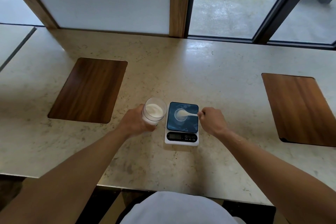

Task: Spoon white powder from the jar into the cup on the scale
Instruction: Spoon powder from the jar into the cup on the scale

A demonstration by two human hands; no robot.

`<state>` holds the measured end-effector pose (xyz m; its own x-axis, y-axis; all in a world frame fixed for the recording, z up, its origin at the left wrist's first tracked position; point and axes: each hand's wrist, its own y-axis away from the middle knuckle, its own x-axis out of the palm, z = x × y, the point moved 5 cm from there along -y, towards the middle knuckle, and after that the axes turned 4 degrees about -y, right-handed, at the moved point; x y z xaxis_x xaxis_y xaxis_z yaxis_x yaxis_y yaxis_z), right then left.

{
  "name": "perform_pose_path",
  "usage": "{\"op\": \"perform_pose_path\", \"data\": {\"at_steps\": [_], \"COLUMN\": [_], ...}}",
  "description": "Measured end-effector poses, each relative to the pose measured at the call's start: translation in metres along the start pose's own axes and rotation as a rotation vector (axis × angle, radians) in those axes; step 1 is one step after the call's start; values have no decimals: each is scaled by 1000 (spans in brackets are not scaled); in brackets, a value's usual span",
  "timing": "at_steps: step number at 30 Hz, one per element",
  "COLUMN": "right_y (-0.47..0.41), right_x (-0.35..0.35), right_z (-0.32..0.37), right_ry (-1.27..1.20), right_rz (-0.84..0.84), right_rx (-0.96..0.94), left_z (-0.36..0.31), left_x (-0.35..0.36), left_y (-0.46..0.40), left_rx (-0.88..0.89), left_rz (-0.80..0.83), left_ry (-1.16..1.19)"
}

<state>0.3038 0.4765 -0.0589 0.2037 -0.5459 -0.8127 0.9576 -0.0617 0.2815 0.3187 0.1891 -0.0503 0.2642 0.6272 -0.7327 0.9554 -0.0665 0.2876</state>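
Observation:
A clear jar (154,112) part full of white powder is tilted toward the right, gripped from the left by my left hand (135,123). Just right of it stands a small white kitchen scale (182,140) with a dark blue glass top. A small clear cup (180,118) sits on that top. My right hand (211,119) pinches the handle of a white spoon (189,113), whose bowl lies over the cup's mouth with white powder in it.
The beige stone counter (200,71) carries a dark wooden board (89,90) at the left and another wooden board (300,109) at the right. Window frames run along the back. The counter's front edge is near my body.

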Motion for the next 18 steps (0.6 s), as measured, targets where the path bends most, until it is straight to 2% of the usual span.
{"op": "perform_pose_path", "data": {"at_steps": [6, 18], "right_y": [1, 14], "right_x": [0, -2], "right_z": [2, 6], "right_ry": [67, 184], "right_rz": [-28, -128], "right_rx": [-64, -315], "left_z": [-1, -4], "left_x": [3, 8], "left_y": [0, 3], "left_rx": [-3, 0], "left_rz": [-3, -4], "left_ry": [-8, -28]}}
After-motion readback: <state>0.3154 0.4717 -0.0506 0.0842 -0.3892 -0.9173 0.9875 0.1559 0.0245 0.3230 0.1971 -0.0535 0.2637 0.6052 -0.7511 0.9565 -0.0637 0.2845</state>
